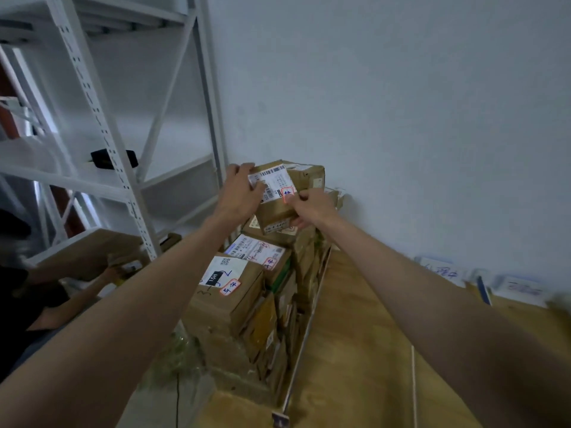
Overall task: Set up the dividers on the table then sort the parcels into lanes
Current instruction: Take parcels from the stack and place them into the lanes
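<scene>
A small brown cardboard parcel (285,193) with a white barcode label and a red-edged sticker sits at the top of a stack of parcels (247,291) in the leftmost lane of the wooden table (355,335). My left hand (239,193) grips its left side, fingers curled over the top edge. My right hand (312,206) holds its right lower corner, thumb on the sticker. A thin metal divider (306,332) runs along the right of the stack; a second thin divider (414,387) lies further right.
A white metal shelving rack (123,168) stands at the left with a black object (114,159) on a shelf. Another person (40,291) at the lower left holds a cardboard box (89,254). White handwritten label cards (441,271) stand against the wall.
</scene>
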A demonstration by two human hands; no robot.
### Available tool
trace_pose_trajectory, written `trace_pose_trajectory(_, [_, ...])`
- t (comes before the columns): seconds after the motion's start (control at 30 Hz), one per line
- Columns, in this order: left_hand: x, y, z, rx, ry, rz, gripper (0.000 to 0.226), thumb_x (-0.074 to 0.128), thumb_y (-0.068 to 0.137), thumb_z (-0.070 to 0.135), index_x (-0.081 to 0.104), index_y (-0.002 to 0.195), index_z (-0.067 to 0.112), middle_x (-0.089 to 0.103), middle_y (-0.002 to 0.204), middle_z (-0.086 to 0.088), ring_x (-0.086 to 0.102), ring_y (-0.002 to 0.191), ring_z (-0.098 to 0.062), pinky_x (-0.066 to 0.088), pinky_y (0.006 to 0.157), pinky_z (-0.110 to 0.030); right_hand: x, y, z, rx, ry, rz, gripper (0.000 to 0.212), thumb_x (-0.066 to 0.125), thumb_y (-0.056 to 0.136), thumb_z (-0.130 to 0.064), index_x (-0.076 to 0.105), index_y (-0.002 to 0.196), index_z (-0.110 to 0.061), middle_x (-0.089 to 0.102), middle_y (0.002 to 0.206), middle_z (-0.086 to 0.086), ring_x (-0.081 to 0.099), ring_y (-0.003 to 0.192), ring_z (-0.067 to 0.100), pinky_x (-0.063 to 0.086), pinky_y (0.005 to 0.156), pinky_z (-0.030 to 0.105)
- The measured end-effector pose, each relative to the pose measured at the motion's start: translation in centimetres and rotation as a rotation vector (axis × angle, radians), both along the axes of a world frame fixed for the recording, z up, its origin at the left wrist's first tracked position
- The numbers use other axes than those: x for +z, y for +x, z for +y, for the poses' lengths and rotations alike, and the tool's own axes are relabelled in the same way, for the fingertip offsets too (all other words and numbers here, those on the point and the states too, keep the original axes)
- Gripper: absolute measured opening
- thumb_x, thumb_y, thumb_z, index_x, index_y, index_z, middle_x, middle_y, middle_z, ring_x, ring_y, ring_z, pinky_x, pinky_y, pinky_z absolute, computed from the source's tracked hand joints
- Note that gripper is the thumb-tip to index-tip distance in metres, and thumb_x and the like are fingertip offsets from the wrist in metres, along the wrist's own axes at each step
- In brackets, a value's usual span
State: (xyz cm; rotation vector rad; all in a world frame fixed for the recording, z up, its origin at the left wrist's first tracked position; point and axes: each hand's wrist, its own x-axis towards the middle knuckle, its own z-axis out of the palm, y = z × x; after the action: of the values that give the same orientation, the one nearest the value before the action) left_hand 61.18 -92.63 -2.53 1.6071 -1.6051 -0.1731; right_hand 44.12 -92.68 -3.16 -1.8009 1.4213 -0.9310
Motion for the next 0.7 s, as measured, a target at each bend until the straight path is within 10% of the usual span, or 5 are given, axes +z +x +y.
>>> trace_pose_trajectory(0.13, [1.0, -3.4, -0.1, -0.104, -0.076, -0.020, 0.053, 0.049, 0.101, 0.025, 0.032, 0.150, 0.015, 0.033, 0.147, -0.008, 0.045, 0.126, -0.022, 0.047, 0.095, -0.027, 1.1, -2.5, 1.4, -0.190, -0.133, 0.087, 0.034, 0.054, 0.098, -0.038, 0.073, 0.104, -0.011, 0.071, 0.097, 0.005, 0.066, 0.086, 0.022, 0.049, 0.066, 0.029])
trace_pose_trajectory(0.4, [-1.9, -12.0, 0.3, -0.354, -0.016, -0.238, 0.054, 0.041, 0.102, 0.035, 0.030, 0.152, 0.018, 0.030, 0.156, -0.008, 0.036, 0.139, -0.029, 0.037, 0.110, -0.046, -1.6, -12.7, 4.9, -0.540, 0.002, 0.052, 0.036, 0.048, 0.100, -0.037, 0.061, 0.084, -0.007, 0.063, 0.091, 0.011, 0.057, 0.078, 0.024, 0.037, 0.056, 0.026])
trace_pose_trajectory(0.7, [-10.7, -23.6, 5.5, -0.519, 0.116, -0.651, 0.052, 0.032, 0.102, 0.044, 0.038, 0.147, 0.019, 0.039, 0.151, -0.005, 0.044, 0.131, -0.030, 0.035, 0.107, -0.045, -9.6, -27.3, 15.2, -0.838, 0.245, -0.014, 0.049, 0.047, 0.095, -0.039, 0.063, 0.113, 0.003, 0.065, 0.111, 0.018, 0.063, 0.101, 0.035, 0.053, 0.086, 0.044])
